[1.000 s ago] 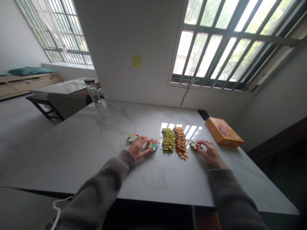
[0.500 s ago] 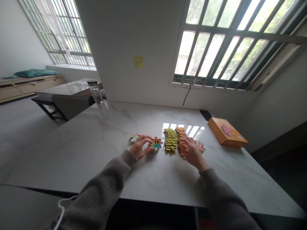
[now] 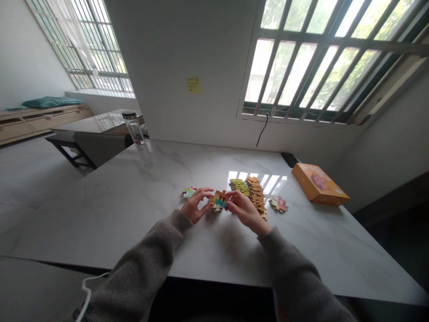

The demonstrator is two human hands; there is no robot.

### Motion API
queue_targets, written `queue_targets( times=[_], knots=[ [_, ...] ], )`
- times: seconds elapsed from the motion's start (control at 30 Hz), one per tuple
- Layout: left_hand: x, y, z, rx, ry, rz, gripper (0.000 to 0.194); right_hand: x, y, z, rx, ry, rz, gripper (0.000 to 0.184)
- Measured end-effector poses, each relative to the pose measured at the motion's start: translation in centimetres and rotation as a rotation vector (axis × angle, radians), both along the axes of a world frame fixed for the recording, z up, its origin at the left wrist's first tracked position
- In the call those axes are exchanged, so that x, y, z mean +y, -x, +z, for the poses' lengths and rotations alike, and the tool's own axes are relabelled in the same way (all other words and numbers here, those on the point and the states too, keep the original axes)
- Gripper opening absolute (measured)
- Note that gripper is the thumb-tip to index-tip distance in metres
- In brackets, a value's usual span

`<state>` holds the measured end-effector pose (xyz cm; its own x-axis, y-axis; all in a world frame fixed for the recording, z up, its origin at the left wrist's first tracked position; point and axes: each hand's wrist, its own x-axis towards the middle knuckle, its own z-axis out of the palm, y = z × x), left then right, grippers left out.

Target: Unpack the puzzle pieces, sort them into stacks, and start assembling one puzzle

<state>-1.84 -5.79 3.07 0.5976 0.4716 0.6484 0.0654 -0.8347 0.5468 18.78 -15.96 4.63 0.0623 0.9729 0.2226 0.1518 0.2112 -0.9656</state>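
Both of the person's hands meet over the marble table (image 3: pixel 110 197), and between them sits a small joined cluster of jigsaw pieces (image 3: pixel 219 201), mostly teal, yellow and orange-red. The right hand (image 3: pixel 246 211) grasps the cluster's right side between thumb and fingertips, while the left hand (image 3: pixel 193 206) closes on it from the opposite side, so both grips look firm rather than released. From where I stand, I can't tell whether the cluster is lifted clear of the marble or resting on it. Just left of the left hand lies a small teal and red group of puzzle pieces (image 3: pixel 188 192), near the fingers but apart from them. Just beyond the right hand is a stack of yellow-green pieces (image 3: pixel 239 186), and right beside that, running close past the right hand's outer edge, is a longer stack of orange pieces (image 3: pixel 256 197). Farther right of that hand, well clear of it, lies a flat group of multicoloured pieces (image 3: pixel 278 204). Beyond those, near the table's far corner, an orange puzzle box (image 3: pixel 318 184) lies at an angle, with a dark phone (image 3: pixel 289 159) behind it. Far to the left of both hands, near the table's back edge, stands a clear water bottle (image 3: pixel 133 128).
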Motion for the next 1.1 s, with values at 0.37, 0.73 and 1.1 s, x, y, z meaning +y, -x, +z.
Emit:
queue_targets(
  times=[0.37,0.73,1.1],
  knots=[
    [0.0,-0.3,-0.5,0.040,-0.142,0.137,0.040,-0.7,2.4,-1.1,0.265,0.064,-0.088,0.042],
    [-0.3,-0.2,-0.2,0.041,-0.173,0.100,0.046,-1.2,1.0,-0.2,-0.223,-0.132,-0.157,0.028],
    [-0.7,-0.3,-0.2,0.028,-0.134,-0.029,0.050,-2.0,-1.3,0.5,-0.673,-0.379,0.010,0.024]
  ],
)
